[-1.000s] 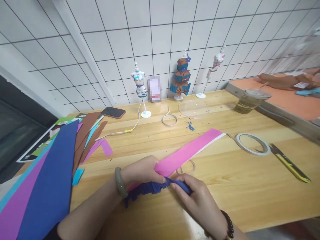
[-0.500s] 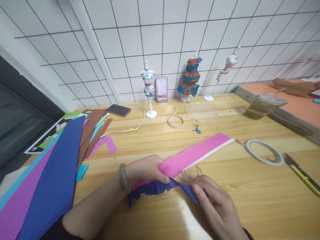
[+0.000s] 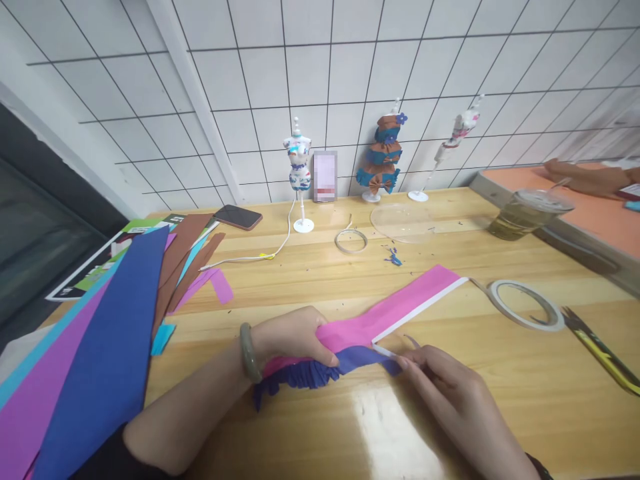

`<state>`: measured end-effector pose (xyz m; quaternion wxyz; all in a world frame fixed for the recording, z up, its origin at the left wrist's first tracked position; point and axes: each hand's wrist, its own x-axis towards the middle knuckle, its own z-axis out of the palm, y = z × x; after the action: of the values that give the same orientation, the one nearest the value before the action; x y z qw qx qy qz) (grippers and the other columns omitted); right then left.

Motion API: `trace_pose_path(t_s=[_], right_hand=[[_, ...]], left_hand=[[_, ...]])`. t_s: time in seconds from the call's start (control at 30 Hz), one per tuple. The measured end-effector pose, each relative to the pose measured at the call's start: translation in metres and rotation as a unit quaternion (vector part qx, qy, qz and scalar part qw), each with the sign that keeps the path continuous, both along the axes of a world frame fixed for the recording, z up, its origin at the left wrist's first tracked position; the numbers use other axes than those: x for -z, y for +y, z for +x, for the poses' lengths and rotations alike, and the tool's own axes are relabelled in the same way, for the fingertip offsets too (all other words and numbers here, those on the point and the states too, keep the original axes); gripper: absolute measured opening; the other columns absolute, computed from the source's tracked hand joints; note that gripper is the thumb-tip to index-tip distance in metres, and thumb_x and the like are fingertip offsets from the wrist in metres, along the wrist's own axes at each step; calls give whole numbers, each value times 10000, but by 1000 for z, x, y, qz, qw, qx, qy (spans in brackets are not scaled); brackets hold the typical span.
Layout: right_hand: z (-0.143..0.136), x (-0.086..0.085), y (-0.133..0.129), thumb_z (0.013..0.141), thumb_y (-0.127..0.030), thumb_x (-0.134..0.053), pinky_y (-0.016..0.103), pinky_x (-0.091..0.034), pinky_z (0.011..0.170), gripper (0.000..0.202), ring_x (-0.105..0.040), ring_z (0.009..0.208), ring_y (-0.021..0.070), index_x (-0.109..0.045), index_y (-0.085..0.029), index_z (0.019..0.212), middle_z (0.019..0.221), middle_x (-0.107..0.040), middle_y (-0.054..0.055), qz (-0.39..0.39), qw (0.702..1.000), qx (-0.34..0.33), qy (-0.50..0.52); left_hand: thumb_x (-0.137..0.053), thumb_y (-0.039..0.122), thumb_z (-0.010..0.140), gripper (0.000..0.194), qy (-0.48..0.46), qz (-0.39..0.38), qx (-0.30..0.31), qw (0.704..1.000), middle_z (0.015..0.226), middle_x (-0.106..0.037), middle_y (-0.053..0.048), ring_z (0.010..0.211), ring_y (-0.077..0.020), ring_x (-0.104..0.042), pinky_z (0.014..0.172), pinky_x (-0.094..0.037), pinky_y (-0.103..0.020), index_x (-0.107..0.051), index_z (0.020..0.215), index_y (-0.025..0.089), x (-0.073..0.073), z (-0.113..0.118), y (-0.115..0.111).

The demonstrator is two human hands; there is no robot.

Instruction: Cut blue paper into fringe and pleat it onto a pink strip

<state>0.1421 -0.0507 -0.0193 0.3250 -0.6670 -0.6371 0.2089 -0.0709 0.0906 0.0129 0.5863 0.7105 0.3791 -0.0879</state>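
Observation:
My left hand point(image 3: 295, 340), thumb on top, is closed on a pink crepe paper strip point(image 3: 405, 297) and a dark blue crepe paper strip point(image 3: 360, 358). Beneath the thumb and wrist the blue strip is gathered into ruffles point(image 3: 307, 375) along the pink edge; its right part is smooth. White tape point(image 3: 425, 308) runs along the pink strip's lower edge. My right hand point(image 3: 445, 380) is closed in a pinch on a white tape backing strip point(image 3: 384, 350), which is bent away from the pink edge. The blue strip's loose end lies at those fingertips; whether they also grip it is unclear.
A tape roll point(image 3: 526, 305) and yellow-black cutter point(image 3: 603, 353) lie right. Folded crepe paper sheets point(image 3: 105, 320) cover the left. Behind stand a white mini dress form point(image 3: 299, 167), a dressed one point(image 3: 381, 157), a tilted one point(image 3: 457, 133), a phone point(image 3: 239, 217) and a drink cup point(image 3: 527, 213).
My right hand has shifted slightly right and now draws the white backing off the pink edge. The blue strip's right end lies flatter. My left hand keeps its hold.

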Motion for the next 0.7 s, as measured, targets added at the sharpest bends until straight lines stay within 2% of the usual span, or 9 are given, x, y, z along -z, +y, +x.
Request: trace_pose_path(t_s=[0.13,0.23,0.3,0.33,0.4,0.47,0.5,0.6,0.7], right_hand=[[20,8,-2,864,-396,-458,227,-484,589,238,-611,664,146,-613,-224,805,738,-637,17,7,998,22,-52],[26,8,-3,863,-377,-462,262,-496,642,238,-614,767,166,-627,-222,936,945,-612,62,77,989,52,-119],[22,2,-3,855,-327,-488,277,-489,617,231,-598,757,161,-610,-226,1024,1037,-560,84,143,977,58,-149],[18,-2,-2,849,-291,-507,281,-480,599,225,-586,736,156,-601,-228,1043,1034,-548,88,169,972,42,-157],[5,-9,1,828,-221,-542,314,-467,640,220,-558,771,175,-592,-225,1042,985,-552,89,214,961,-42,-170],[-8,-12,7,829,-185,-532,363,-453,712,262,-534,852,209,-560,-213,1089,978,-568,96,196,954,-128,-189],[-14,-12,10,835,-172,-517,389,-441,745,278,-523,884,222,-543,-207,1110,997,-572,101,180,952,-147,-201],[-26,-6,18,843,-117,-462,424,-418,764,223,-513,886,227,-545,-184,1039,970,-587,104,180,949,-140,-219],[-30,-3,18,835,-94,-461,396,-420,736,146,-523,839,204,-538,-176,930,911,-600,96,213,950,-128,-191]], left_hand=[[-654,282,594,192,-9,8,-5,1000,678,-633,-18,568,-120,-543,488,-427,-211,-662,716,135,1,0,-1],[-650,264,599,213,-21,-19,-13,1000,688,-643,-28,569,-125,-566,477,-435,-207,-668,767,134,1,0,-2],[-650,264,604,249,-31,-54,-16,998,693,-646,-39,564,-129,-577,469,-444,-210,-666,812,128,2,0,-3],[-649,267,608,260,-37,-71,-18,997,693,-646,-43,558,-130,-580,466,-449,-213,-663,825,124,2,0,-4],[-649,275,614,268,-50,-91,-25,994,688,-644,-46,545,-127,-581,462,-455,-214,-659,831,118,4,-1,-4],[-656,277,610,265,-59,-91,-30,994,682,-640,-44,542,-125,-581,465,-457,-213,-656,820,115,6,-1,-4],[-660,274,606,255,-62,-86,-31,994,679,-639,-41,544,-123,-579,470,-457,-213,-654,806,115,7,-1,-4],[-666,252,595,205,-63,-82,-32,994,664,-632,-27,543,-118,-572,493,-462,-221,-641,750,120,7,-1,-3],[-661,232,595,180,-67,-91,-35,993,650,-618,-13,552,-115,-565,509,-461,-223,-630,735,123,5,-1,-2]])
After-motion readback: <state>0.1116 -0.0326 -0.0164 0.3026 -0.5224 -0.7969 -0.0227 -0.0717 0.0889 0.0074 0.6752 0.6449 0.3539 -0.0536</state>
